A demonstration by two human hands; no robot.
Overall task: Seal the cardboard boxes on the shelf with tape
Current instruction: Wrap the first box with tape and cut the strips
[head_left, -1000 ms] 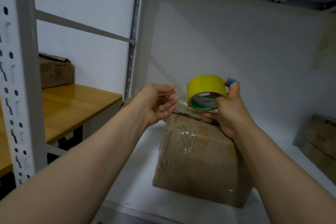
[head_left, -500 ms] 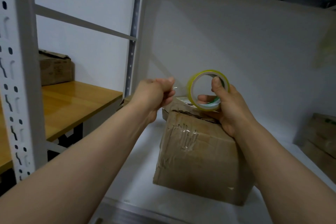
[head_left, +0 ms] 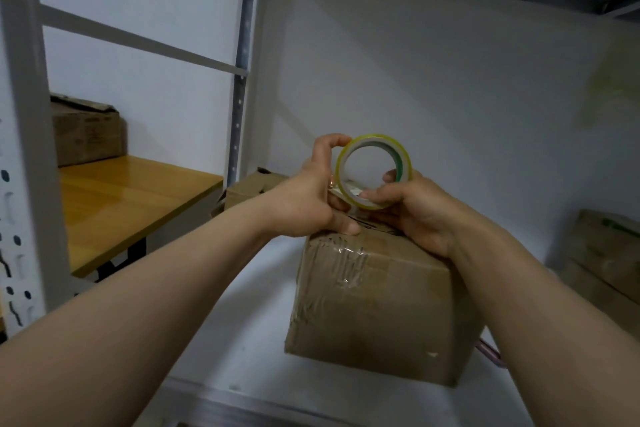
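- Both hands meet at the tape roll (head_left: 373, 170), held on edge above the cardboard box (head_left: 374, 302).
- Right hand (head_left: 412, 208) grips the roll, fingers curled through its core.
- Left hand (head_left: 320, 194) pinches the roll's left rim, thumb resting on the box top.
- Box sits on the white shelf (head_left: 242, 329), old tape wrinkled on its front.

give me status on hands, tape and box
Left hand and right hand both grip the yellow-edged clear tape roll. Roll held just above the brown cardboard box top. Nothing in the way.
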